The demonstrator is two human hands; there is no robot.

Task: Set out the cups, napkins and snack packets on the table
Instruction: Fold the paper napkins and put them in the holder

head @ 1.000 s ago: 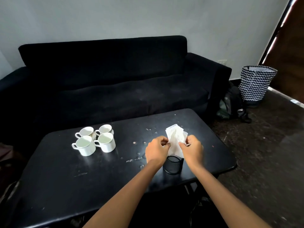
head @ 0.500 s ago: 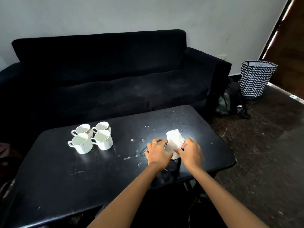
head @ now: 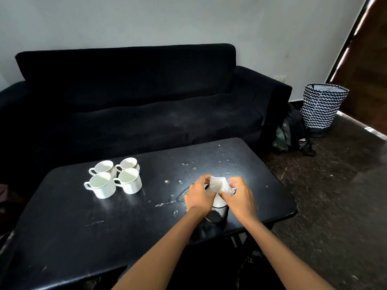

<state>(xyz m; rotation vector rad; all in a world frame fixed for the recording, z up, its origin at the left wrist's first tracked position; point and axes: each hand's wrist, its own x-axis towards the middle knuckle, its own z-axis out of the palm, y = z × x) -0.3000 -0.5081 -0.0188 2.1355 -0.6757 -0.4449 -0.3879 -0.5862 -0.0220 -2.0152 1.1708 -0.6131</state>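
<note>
Both hands, left (head: 199,195) & right (head: 240,197), pinching napkins (head: 218,185) in mesh holder (head: 217,213), 4 cups (head: 115,178) nearby

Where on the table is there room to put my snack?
Bare table lies in front of the four cups, and between them and the mesh holder. It is crowded where both hands hold the napkins.

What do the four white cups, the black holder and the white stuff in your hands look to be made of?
Cups: likely glazed ceramic; glossy white walls, thin band near the rims.
Holder: looks like black metal mesh; a fine grid shows on its wall.
Napkins: soft paper tissue, matte and crumpled where the left hand and right hand pinch them.
</note>
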